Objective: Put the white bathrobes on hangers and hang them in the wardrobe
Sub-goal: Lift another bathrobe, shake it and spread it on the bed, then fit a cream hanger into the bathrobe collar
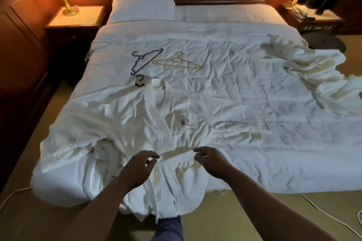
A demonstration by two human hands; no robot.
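A white bathrobe (137, 119) lies spread front-up across the near half of the bed, its hem hanging over the foot end. A black hanger hook (139, 81) sticks out at its collar. The robe's belt (176, 155) runs taut across the waist. My left hand (144, 166) pinches its left end and my right hand (212, 160) pinches its right end, fingers curled. A second white bathrobe (315, 76) lies crumpled at the bed's right edge. A black hanger (146, 60) and cream hangers (177, 62) rest on the duvet beyond the collar.
The bed (225, 49) has a white duvet and one pillow (143, 7). Nightstands with lamps stand at both sides (76, 15) (313, 15). Dark wood panelling (21, 49) runs along the left. White cables (333, 221) trail over the carpet at right. My leg (168, 229) is at the foot.
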